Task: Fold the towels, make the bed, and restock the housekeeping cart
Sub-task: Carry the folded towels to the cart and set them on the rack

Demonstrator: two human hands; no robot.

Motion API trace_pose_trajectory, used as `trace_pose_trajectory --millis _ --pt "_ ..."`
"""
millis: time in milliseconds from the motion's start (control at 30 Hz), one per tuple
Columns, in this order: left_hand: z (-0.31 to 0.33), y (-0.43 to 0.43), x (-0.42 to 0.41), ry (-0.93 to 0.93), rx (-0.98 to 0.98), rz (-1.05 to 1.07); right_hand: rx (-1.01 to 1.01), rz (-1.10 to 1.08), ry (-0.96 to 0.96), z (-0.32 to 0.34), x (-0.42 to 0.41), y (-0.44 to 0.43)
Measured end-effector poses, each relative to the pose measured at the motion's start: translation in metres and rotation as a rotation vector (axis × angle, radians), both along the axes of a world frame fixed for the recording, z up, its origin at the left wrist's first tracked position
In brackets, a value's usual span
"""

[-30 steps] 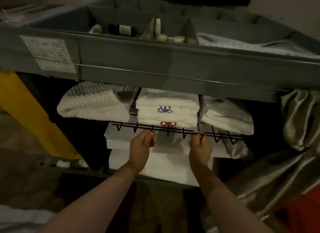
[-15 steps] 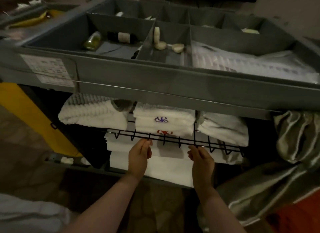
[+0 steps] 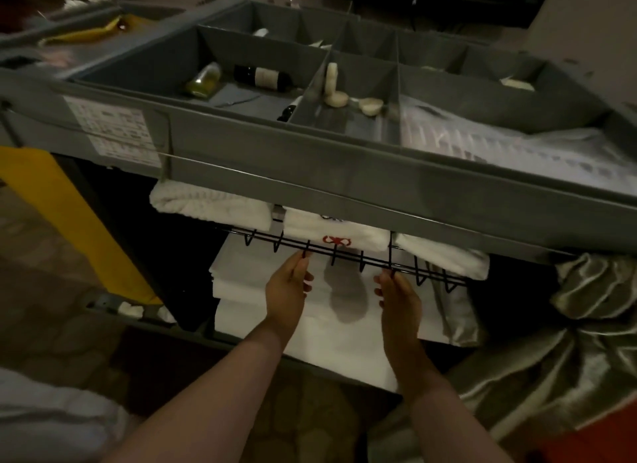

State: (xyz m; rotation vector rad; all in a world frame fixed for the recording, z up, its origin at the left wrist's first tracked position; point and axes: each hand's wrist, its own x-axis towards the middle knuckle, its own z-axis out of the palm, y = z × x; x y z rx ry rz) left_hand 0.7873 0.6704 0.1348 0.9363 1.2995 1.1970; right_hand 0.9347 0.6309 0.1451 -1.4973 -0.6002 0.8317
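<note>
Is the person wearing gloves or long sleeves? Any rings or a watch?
No gloves: the left hand and right hand are both bare. No sleeves show either; both forearms are uncovered down to the picture's edge. I see no rings, watch or bracelet, though the light is dim.

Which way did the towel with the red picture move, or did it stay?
No. The towel with the red picture still lies on the wire rack, just behind its front edge.
</note>
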Motion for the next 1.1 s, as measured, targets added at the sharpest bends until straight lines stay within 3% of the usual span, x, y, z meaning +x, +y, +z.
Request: trace_pose_trajectory --millis 133,467,533,633,733,867,933,1067,1100 --pt "0.009 0.010 -0.007 0.065 -0.058 -0.049 -0.019 -0.122 -0.005 0.002 -0.005 0.004" --pt "-0.004 0.019 0.000 0.150 0.062 0.034 0.018 -0.088 -0.161 -0.007 0.010 0.010" --pt "-0.001 0.002 -0.003 0.110 0.077 0.046 0.038 -0.079 -0.177 -0.002 0.002 -0.005" --pt "-0.014 -0.041 -0.012 0.162 0.081 0.016 0.020 -0.005 -0.350 -0.010 -0.023 -0.042" --pt "-0.026 -0.098 -0.037 0.271 0.002 0.008 -0.079 0.107 -0.301 -0.028 -0.060 -0.089" --pt "-0.081 -0.189 -0.093 0.523 -0.096 -0.036 -0.227 0.318 -0.231 -0.088 -0.112 -0.151" --pt "-0.131 -0.232 -0.121 0.622 -0.252 -0.086 -0.370 0.383 -0.198 -0.140 -0.135 -0.178" --pt "-0.233 -0.297 -0.170 0.659 -0.483 -0.089 -0.615 0.759 -0.580 -0.254 -0.183 -0.222" --pt "-0.259 -0.308 -0.180 0.669 -0.515 -0.077 -0.660 0.839 -0.603 -0.275 -0.193 -0.231"
